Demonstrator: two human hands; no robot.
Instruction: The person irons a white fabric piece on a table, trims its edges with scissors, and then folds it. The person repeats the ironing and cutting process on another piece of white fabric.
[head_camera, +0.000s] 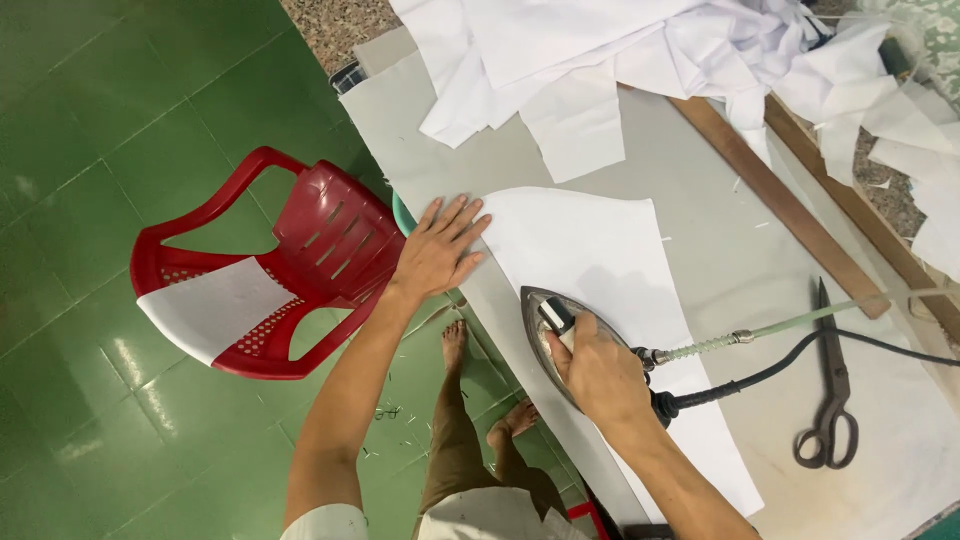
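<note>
The right hand (600, 372) grips the handle of an iron (560, 335) that sits on a white cloth (610, 260) spread on the grey table (700, 170). The left hand (440, 250) lies open and flat, fingers spread, at the cloth's near edge. Scissors (830, 390) rest to the right. Beyond, a heap of white pieces (620, 50) lies. A red chair (280, 265) stands on the green floor (90, 150).
</note>
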